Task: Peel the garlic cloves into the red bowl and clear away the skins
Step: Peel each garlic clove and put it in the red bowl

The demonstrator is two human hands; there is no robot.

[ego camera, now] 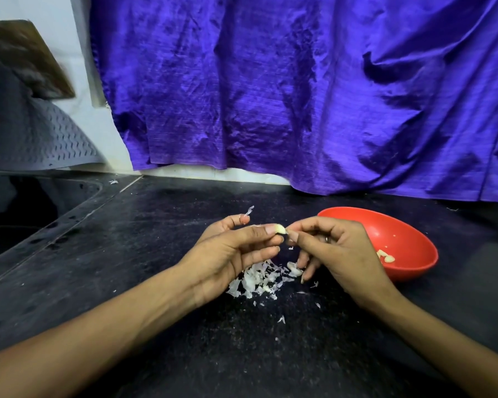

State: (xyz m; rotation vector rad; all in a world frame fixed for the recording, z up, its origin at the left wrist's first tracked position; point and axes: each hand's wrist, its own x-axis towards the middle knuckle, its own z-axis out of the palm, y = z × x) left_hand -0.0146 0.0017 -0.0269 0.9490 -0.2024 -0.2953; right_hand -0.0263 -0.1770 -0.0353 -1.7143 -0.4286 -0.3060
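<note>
Mid-peel here. Heap of skins point(259, 278) at 6 o'clock on the dark counter point(156, 254), right under the hands. Just above, garlic clove point(281, 229) pinched in the left hand point(230, 251), right hand point(337, 248) nipping at its tip (looks like the last scrap of skin). Red bowl point(408, 225) at 3 o'clock, touching nothing, a few peeled cloves inside. Next up, probably: strip, drop clove in bowl, then gather the skins.
</note>
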